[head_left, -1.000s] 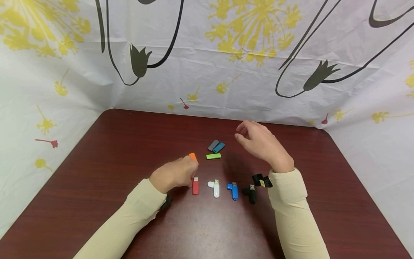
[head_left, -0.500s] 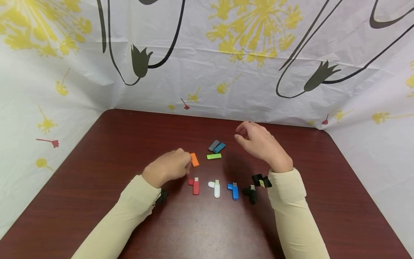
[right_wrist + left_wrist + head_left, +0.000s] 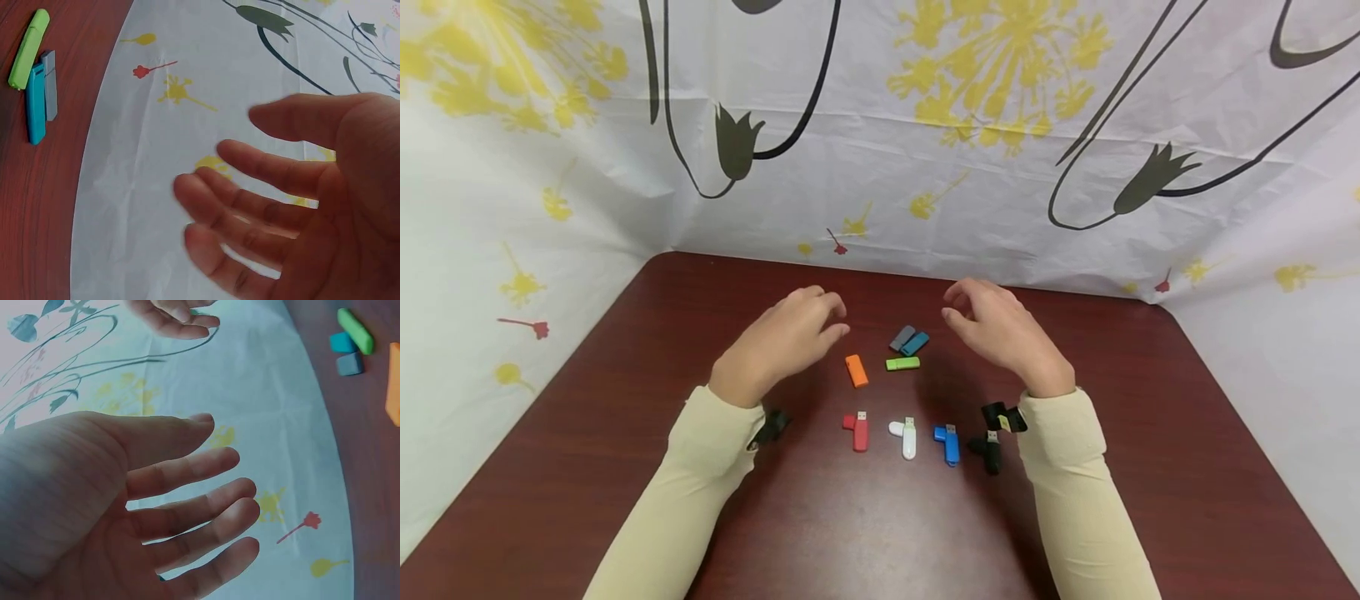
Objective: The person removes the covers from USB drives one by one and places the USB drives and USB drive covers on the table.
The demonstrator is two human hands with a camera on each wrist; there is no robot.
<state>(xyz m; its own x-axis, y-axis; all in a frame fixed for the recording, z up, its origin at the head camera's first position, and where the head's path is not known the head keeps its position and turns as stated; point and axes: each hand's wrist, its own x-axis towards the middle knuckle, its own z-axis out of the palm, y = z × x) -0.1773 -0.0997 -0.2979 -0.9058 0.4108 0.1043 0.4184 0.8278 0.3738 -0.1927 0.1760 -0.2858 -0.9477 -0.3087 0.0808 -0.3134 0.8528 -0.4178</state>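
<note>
Both hands seen raised over table. Left hand is held left of centre frame, right hand right of centre, palms turned roughly towards each other. Grip on left: loose and fairly wide, thumb parted from fingers, nothing held. Grip on right: same, fingers softly bent, thumb tip kept apart, nothing held. Both confirmed in the wrist views.

Eight USB sticks are laid out between and below the hands. Upper group, centre frame: orange stick is set nearest the left hand, just right of and below its thumb, tilted. Green stick is placed right of it, near horizontal. Gray stick and teal stick are set side by side on a slant just above the green one; contact between those two can't quite be settled at this size. Teal is the one nearest the right hand.

Lower row, left to right, spaced apart: red stick, white stick, blue stick, black stick. Metal plugs are pointed up-frame, with a small side piece stuck out left on each.

Dark gear is worn at the right wrist, over the pale sleeve. Table is backed by a white printed sheet across upper frame.
</note>
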